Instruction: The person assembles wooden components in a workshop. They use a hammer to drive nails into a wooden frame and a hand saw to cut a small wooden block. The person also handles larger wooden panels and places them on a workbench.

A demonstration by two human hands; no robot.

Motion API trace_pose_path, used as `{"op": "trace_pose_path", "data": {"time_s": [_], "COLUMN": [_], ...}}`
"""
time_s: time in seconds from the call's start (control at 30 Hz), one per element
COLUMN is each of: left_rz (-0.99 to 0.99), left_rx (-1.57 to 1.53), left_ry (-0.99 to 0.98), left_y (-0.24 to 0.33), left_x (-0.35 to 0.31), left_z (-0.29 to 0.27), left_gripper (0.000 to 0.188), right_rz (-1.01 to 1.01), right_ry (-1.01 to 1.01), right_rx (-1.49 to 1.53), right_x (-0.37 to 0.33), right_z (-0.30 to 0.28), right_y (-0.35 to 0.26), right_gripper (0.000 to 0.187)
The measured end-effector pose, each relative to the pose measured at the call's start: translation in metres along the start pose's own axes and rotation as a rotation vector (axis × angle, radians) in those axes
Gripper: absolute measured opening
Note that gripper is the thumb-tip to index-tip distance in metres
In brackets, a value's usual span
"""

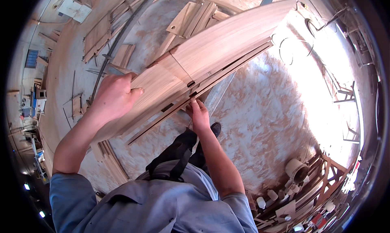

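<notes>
A long pale wooden panel (pixel 227 36) slants across the middle, from beside my left arm up to the far right. A thin joint line crosses it, with a small dark notch (pixel 191 84) at its near end. My left hand (pixel 115 95) is closed over the panel's far edge, thumb on the upper face and fingertips hidden. Along the near edge runs a narrow wooden strip (pixel 235 68), partly separated from the panel by a dark gap. My right hand (pixel 199 116) pinches this strip from below near a dark slot; some fingers are hidden.
Stacked boards (pixel 199 19) lie beyond the panel. A long curved bar (pixel 124 33) passes at the left. At the lower right stand a bucket (pixel 296 170), several containers and timber offcuts. My shoe (pixel 216 129) shows on the dusty floor (pixel 260 123).
</notes>
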State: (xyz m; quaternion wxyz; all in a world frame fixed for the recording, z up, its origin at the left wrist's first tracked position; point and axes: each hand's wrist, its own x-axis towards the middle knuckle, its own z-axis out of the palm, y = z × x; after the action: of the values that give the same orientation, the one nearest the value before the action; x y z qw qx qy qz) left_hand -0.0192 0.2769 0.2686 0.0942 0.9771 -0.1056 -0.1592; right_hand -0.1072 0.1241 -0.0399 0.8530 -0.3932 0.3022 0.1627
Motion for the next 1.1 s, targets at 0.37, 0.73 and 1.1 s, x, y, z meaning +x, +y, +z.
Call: {"op": "trace_pose_path", "data": {"time_s": [0.37, 0.73, 1.1], "left_rz": [0.000, 0.024, 0.049], "left_rx": [0.107, 0.174, 0.151], "left_ry": [0.041, 0.113, 0.169], "left_y": [-0.016, -0.009, -0.013], "left_x": [0.005, 0.003, 0.004], "left_z": [0.003, 0.008, 0.013], "left_gripper": [0.033, 0.039, 0.035], "right_rz": [0.066, -1.061, -1.755], "right_ry": [0.032, 0.046, 0.204], "right_rx": [-0.126, -1.012, -1.826], "right_x": [-0.038, -0.100, -0.014], "right_z": [-0.029, 0.052, 0.184], "right_y": [-0.033, -0.262, -0.318], "right_gripper": [0.045, 0.046, 0.033]}}
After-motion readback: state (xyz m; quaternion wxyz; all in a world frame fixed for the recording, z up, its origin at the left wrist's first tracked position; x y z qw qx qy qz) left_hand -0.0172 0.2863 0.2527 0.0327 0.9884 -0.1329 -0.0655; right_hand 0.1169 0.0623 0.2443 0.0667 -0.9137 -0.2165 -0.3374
